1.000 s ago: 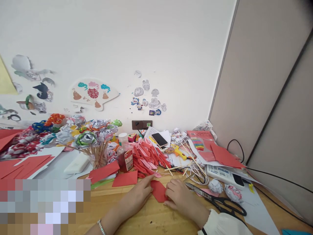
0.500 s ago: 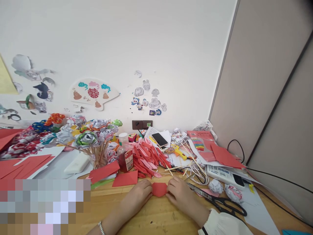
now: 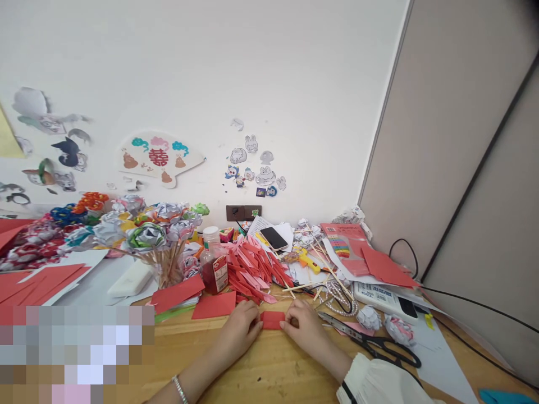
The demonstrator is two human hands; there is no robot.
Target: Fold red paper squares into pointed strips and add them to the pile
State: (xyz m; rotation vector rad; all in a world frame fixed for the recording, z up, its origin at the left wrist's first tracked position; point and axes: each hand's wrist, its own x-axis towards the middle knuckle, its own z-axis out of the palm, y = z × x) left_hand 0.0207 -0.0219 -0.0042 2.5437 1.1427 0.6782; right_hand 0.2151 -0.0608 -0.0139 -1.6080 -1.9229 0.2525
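Observation:
A small folded piece of red paper (image 3: pixel 272 320) lies on the wooden table (image 3: pixel 269 370) between my hands. My left hand (image 3: pixel 238 332) pinches its left end with fingers pressed together. My right hand (image 3: pixel 306 328) pinches its right end the same way. The paper is now a narrow flat strip. Just behind it lies a heap of folded red and pink paper pieces (image 3: pixel 252 269). A flat red paper sheet (image 3: pixel 214 306) rests to the left of my left hand.
Black scissors (image 3: pixel 379 348) lie right of my right hand. A red-labelled bottle (image 3: pixel 214 268), paper roses on sticks (image 3: pixel 147 238), a phone (image 3: pixel 273 238), wooden sticks (image 3: pixel 320 264), red sheets (image 3: pixel 379 264) and crumpled paper balls (image 3: pixel 396 326) crowd the back. Cables (image 3: pixel 471 314) run along the right.
The red paper went from a wider pointed shape to a narrow strip, folded down between my hands. Both hands moved slightly further from me, closer to the paper heap.

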